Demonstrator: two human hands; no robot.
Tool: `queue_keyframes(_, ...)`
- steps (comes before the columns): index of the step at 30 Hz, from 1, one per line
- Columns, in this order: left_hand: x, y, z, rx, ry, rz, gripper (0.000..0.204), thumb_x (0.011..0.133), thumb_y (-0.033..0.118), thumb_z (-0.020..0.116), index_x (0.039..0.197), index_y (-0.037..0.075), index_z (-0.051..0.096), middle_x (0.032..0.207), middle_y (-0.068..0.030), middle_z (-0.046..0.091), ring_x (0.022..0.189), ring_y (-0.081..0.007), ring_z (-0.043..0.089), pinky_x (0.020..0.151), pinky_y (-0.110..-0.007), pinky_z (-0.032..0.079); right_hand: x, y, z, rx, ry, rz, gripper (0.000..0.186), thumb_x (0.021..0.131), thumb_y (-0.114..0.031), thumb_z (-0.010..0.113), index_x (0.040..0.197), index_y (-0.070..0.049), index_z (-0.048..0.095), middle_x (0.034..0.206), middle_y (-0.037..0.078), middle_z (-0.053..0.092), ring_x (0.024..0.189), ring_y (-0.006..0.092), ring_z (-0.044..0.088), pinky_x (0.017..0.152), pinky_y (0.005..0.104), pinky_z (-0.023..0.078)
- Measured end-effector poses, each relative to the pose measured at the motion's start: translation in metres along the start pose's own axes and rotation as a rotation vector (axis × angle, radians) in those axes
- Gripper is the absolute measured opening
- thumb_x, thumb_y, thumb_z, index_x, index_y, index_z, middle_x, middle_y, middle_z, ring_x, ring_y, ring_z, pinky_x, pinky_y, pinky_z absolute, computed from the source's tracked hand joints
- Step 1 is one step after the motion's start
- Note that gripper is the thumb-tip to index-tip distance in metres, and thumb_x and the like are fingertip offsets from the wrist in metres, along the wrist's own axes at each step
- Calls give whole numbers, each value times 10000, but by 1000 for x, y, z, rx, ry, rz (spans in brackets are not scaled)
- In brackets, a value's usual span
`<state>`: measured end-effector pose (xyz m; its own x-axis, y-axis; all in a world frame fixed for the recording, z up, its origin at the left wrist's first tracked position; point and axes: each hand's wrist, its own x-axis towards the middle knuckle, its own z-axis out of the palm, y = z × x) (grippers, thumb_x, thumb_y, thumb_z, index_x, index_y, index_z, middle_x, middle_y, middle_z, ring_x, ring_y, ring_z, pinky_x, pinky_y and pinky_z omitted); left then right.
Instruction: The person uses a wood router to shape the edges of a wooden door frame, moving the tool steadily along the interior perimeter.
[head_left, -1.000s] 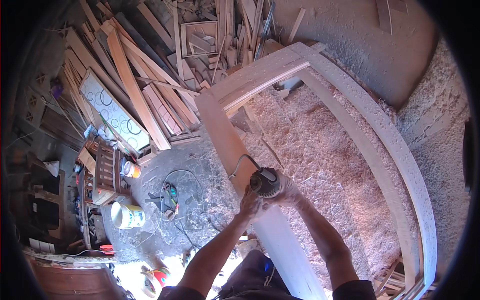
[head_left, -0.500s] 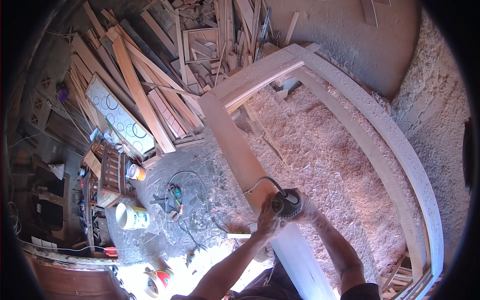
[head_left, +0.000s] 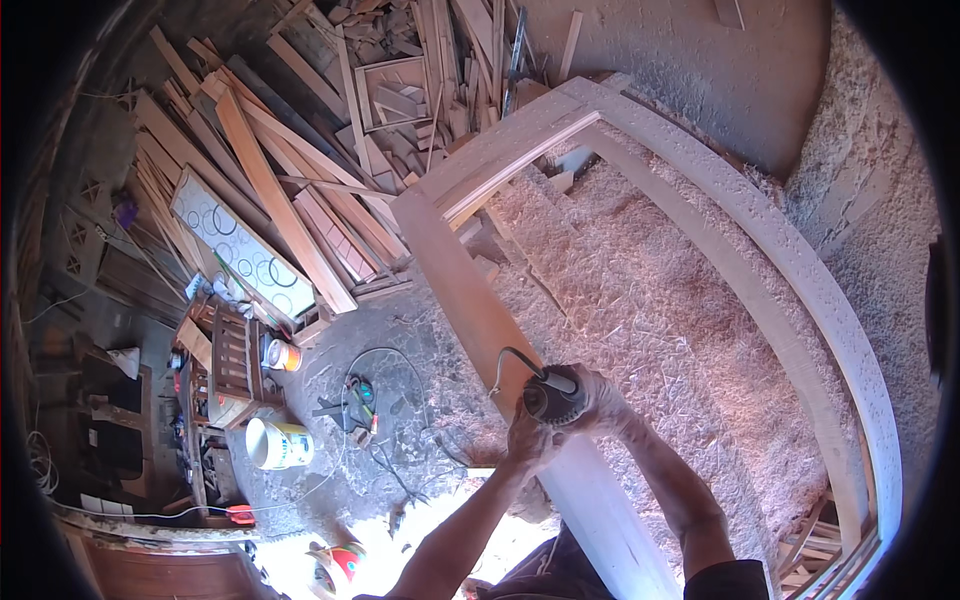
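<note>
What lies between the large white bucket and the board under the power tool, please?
In the head view, a dark-and-green item and loose cable lie on the floor between the bucket and the board.

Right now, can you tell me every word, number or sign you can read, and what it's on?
White bucket: printing on its side, which I won't copy out.
Small orange-and-white tub: marks too small to read.
Dark power tool: no lettering I can make out.

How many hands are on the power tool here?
2: the left hand on the left side of the power tool, the right hand on its right side; no other shows.
</note>
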<state>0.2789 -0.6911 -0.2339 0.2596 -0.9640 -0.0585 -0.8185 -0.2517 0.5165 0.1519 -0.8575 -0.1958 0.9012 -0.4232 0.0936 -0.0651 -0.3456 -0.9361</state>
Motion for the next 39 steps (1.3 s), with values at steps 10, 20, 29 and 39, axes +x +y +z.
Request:
queue_keyframes(10,26,-13,-29,15,53,-41,771,823,246,841,1504,98,509,1454,-170,591,1367,-381,547,1186,-486,427,42,8,3,140,-20,-19,1043,587,-202,1007,1505,-107,520,1414,101,644,1280,250,646,1128,366,493)
queue_keyframes(20,55,-47,-40,21,84,5,687,829,242,840,1440,83,569,1396,-183,638,1306,-380,598,1132,-485,471,86,9,5,72,23,-46,1035,554,-300,1005,1457,-123,529,1318,114,695,1208,297,701,1076,390,558)
queue_keyframes(29,81,-70,-56,-54,-8,-60,836,849,325,830,1555,82,452,1582,-209,467,1507,-417,389,1301,-527,266,123,19,7,17,-45,63,1111,606,-239,998,1553,-74,440,1436,121,637,1333,265,619,1160,374,472)
queue_keyframes(39,110,-120,-56,98,0,44,876,856,428,827,1566,77,452,1608,-199,455,1525,-420,367,1316,-529,222,167,32,19,187,31,-40,956,521,-244,979,1361,-88,551,1237,116,709,1122,284,715,1007,389,573)
